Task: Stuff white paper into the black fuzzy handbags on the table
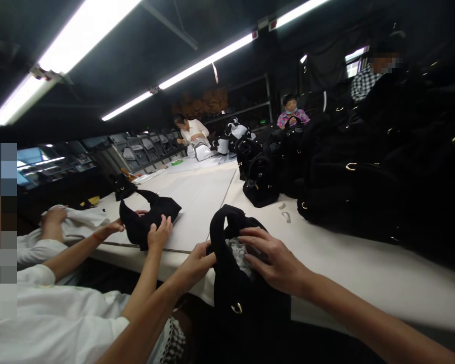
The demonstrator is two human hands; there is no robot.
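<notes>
You had your left hand (197,263) gripping the black bag (246,293) at the worktop (345,263) edge, right hand (276,263) pressing white paper stuffing (238,253) inside, filling unfinished.

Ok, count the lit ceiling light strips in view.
4. One long strip at upper left, one across the middle, a shorter one below it toward the far end, one at the top right. More may be hidden beyond the frame.

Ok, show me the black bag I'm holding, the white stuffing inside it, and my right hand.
black bag (246,303), head view, on its front panel below the opening.
white stuffing (235,251), head view, on the crumpled part showing in the opening.
right hand (276,260), head view, on the back of the hand.
</notes>
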